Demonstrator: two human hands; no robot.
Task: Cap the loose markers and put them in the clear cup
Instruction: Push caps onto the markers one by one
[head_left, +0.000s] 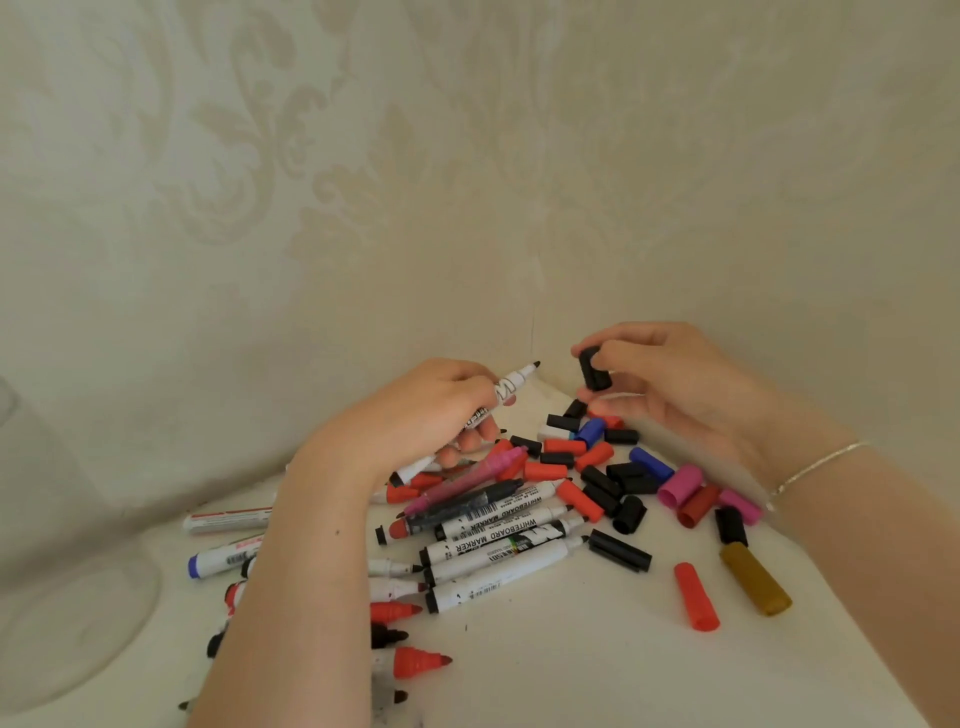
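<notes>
My left hand (431, 410) grips a white whiteboard marker (511, 383) with its bare black tip pointing up and to the right. My right hand (670, 384) pinches a black cap (594, 375) a short way to the right of that tip, apart from it. Below both hands lies a pile of uncapped markers (493, 540), white, black and magenta. Loose caps (597, 467) in black, red, blue and pink are scattered to the right. The clear cup (67, 613) stands at the far left, faint against the white surface.
The white table (571, 675) sits in a wallpapered corner (532, 322). A red cap (696, 596) and an ochre cap (754, 578) lie apart at the right. More markers (223, 558) lie left of my left forearm. A bracelet (815, 465) is on my right wrist.
</notes>
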